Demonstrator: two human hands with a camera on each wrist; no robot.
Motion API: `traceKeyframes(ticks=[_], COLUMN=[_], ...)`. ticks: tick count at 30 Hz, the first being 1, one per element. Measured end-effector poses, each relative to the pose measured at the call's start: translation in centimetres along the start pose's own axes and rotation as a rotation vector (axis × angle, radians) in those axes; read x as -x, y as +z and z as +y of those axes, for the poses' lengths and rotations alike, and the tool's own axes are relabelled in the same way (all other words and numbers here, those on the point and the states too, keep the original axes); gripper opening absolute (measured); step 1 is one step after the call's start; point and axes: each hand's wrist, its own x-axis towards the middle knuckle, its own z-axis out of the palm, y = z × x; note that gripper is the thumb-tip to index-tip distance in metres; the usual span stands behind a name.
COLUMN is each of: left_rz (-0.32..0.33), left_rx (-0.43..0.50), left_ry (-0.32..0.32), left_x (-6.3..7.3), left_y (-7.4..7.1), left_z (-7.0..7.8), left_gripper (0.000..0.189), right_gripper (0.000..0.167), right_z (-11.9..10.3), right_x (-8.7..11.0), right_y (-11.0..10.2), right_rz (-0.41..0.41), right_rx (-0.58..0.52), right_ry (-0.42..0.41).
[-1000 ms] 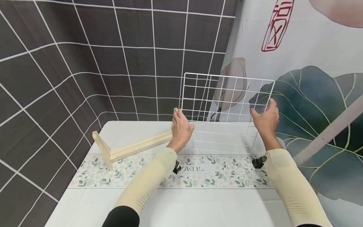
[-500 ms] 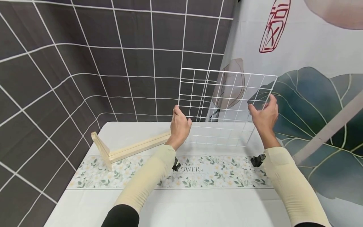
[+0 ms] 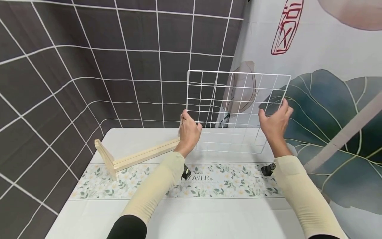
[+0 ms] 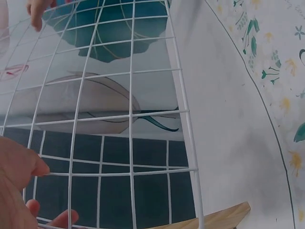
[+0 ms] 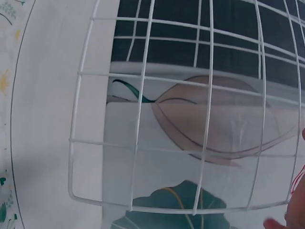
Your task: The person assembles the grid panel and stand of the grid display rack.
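Note:
A white wire grid panel [image 3: 237, 87] stands tilted above the back of the table, held between both hands. My left hand [image 3: 190, 132] grips its left side edge, thumb and fingers on either side of the wire in the left wrist view. My right hand [image 3: 276, 126] holds the right side edge, a little higher, its thumb apart from the fingers. Only a bit of that hand [image 5: 298, 205] shows in the right wrist view. Left of the panel lies a pale wooden frame [image 3: 146, 156] with an upright end piece; its far end is hidden behind my left hand.
The white table [image 3: 221, 215] carries a flowered strip [image 3: 232, 186] across its middle. Behind it hangs a dark cloth with white grid lines [image 3: 134, 66]. A pale cloth with a large leaf print [image 3: 316, 109] hangs at the right.
The grid panel has risen and turned more upright in both hands. The left hand has moved slightly up, the right slightly up and left. The wooden frame stays in place.

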Motion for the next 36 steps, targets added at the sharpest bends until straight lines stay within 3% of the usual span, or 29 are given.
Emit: traceKeyframes(ticks=[8,22,27,36], left_rz=[0.013,0.017,0.014,-0.009], left_rx=[0.020,0.013,0.010,0.027], left_ry=[-0.020,-0.024,-0.017,-0.005], left_x=[-0.4,-0.5,-0.4,-0.4], left_y=[-0.1,-0.2,-0.1,-0.3], left_z=[-0.1,-0.1,-0.1,0.0], left_gripper=[0.075,0.074,0.073,0.074], right_gripper=[0.077,0.074,0.073,0.071], right_z=[-1.2,-3.7,-4.6,-5.9], right_x=[1.3,3.9,4.6,5.1], right_y=[1.1,3.6,4.4,5.1], right_rz=[0.083,-0.039,-0.059,-0.091], right_rx=[0.063,0.152,0.178,0.226], right_ry=[-0.230,-0.541,-0.561,-0.497])
